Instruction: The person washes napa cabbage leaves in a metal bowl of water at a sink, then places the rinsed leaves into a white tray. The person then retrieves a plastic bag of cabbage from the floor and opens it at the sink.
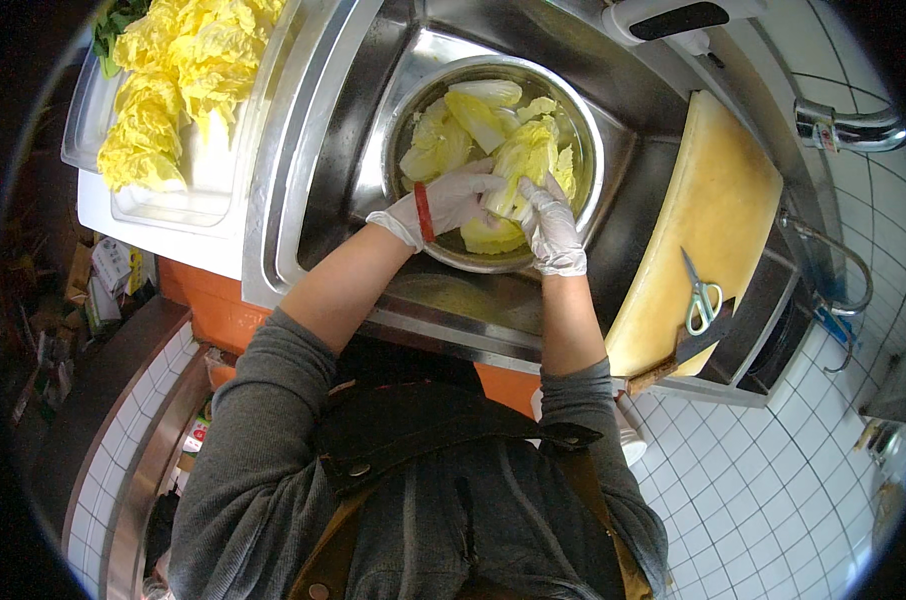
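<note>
Both my hands wear thin clear gloves and work inside a round metal basin point(589, 127) of water. Between them is a yellow-green napa cabbage leaf point(526, 154), tilted over the water. My right hand point(550, 225) grips its lower right side. My left hand point(456, 196), with a red band at the wrist, is at the leaf's left edge; its fingertips are partly hidden, and I cannot tell how firmly they hold. More cabbage leaves point(434, 139) float at the basin's left and back. Another leaf point(492, 237) lies below my hands.
The basin stands in a stainless steel sink point(348, 142). At left, a clear plastic tub point(212, 206) holds yellow cabbage point(212, 60). On the right, a thick cutting board point(712, 187) bears scissors point(700, 300) and a wooden-handled knife point(655, 373). A faucet point(850, 127) juts from the tiled wall.
</note>
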Demonstrator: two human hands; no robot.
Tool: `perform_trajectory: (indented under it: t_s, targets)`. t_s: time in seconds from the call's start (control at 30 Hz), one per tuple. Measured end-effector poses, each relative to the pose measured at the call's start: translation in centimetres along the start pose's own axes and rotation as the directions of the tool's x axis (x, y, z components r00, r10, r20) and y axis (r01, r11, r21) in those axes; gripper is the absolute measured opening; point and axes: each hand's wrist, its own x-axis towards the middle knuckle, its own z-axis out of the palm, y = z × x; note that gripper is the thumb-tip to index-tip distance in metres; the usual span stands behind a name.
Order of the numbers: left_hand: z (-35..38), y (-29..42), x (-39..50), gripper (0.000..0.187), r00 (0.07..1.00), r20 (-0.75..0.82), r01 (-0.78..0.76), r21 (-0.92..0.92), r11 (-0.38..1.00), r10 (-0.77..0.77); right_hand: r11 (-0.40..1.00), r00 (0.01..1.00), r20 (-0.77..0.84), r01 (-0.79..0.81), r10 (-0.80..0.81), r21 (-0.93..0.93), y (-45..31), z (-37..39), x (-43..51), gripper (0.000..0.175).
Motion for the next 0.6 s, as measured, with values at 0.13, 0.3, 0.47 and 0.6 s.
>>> perform_trajectory:
  t_s: [0.13, 0.3, 0.47, 0.6]
  targets:
    - [-0.4, -0.4, 0.3, 0.054, 0.999, -0.051, 0.002, 0.193, 0.981, 0.008, 0.996, 0.996, 0.000, 0.086, -0.086, 0.020, 0.1, 0.8, -0.1, 0.038]
    - [0.5, -0.5, 1.0, 0.065, 0.954, -0.293, 0.118, 0.577, 0.808, 0.070, 0.993, 0.994, -0.011, 0.112, -0.112, -0.041, 0.2, 1.3, 0.2, 0.038]
    - [0.7, -0.3, 0.4, 0.050, 0.979, -0.199, 0.003, 0.217, 0.976, 0.041, 0.995, 0.997, -0.016, 0.073, -0.072, 0.075, -0.4, 0.4, 0.3, 0.039]
    - [0.3, 0.1, 0.0, 0.042, 0.999, -0.029, 0.028, -0.061, 0.998, -0.030, 0.983, 0.998, 0.028, 0.042, -0.048, 0.180, -0.7, -0.3, 0.3, 0.042]
